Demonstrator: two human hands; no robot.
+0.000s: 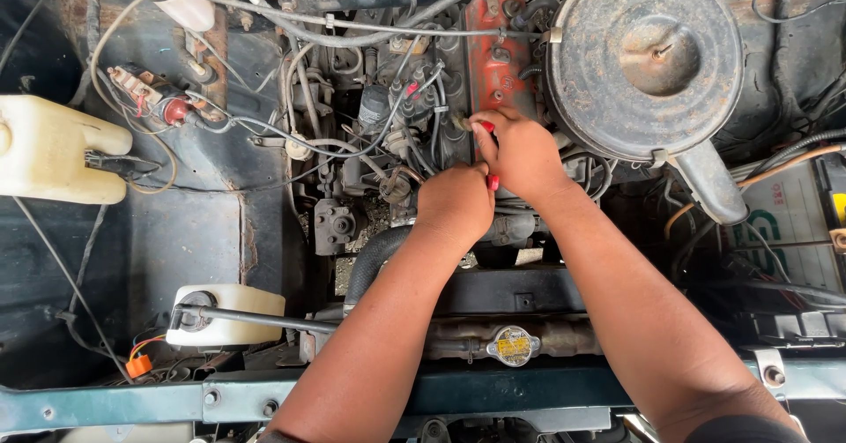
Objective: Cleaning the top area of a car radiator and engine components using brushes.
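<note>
The dark green steel crossmember (493, 388) spans the bottom edge, with the yellow-faced round metal radiator cap (513, 345) just behind it. Beyond the cap, both hands meet over the engine. The right hand (522, 154) is curled around a red-handled tool (490, 154), beside the rusty round air-cleaner housing (643, 59). The left hand (455, 203) is closed, touching the right; its contents cannot be seen.
</note>
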